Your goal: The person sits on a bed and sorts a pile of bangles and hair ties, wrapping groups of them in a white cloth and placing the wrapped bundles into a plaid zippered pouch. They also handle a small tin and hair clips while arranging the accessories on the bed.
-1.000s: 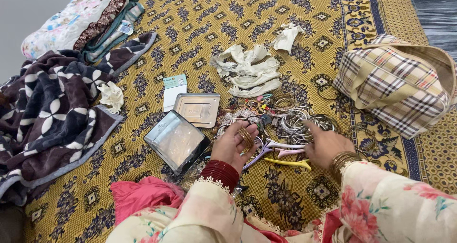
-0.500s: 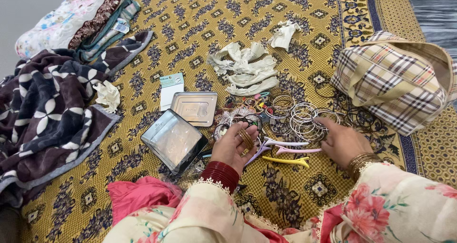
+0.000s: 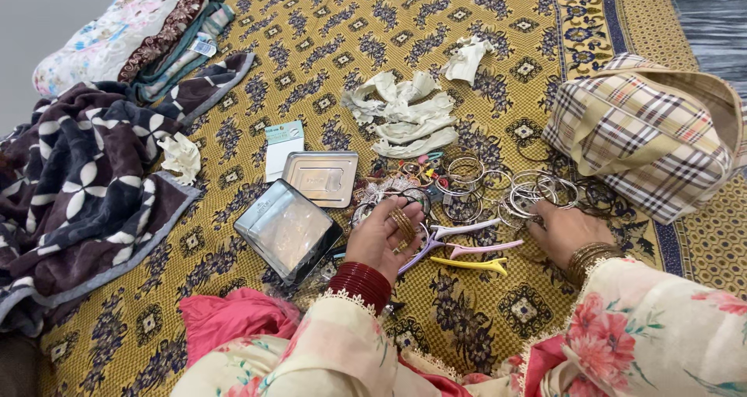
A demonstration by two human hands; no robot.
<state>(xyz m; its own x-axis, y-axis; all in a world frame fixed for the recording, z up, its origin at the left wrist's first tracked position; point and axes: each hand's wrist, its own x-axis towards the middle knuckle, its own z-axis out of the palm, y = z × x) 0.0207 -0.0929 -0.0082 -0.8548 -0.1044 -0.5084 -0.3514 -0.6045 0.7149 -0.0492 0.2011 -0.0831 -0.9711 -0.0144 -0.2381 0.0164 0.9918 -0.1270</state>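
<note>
The right hand (image 3: 564,230) rests on silver bangles (image 3: 537,195), fingertips hidden, so whether it grips is unclear. The left hand (image 3: 385,234), palm up, curls loosely around gold bangles (image 3: 403,224). Hair clips (image 3: 467,245) lie between the hands; a checked bag (image 3: 646,132) crowds the right.

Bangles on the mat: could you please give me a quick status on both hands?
Left hand palm up, cradling gold bangles. Right hand down on the silver bangles. Hair clips lie between the hands; open tin by the left.
</note>
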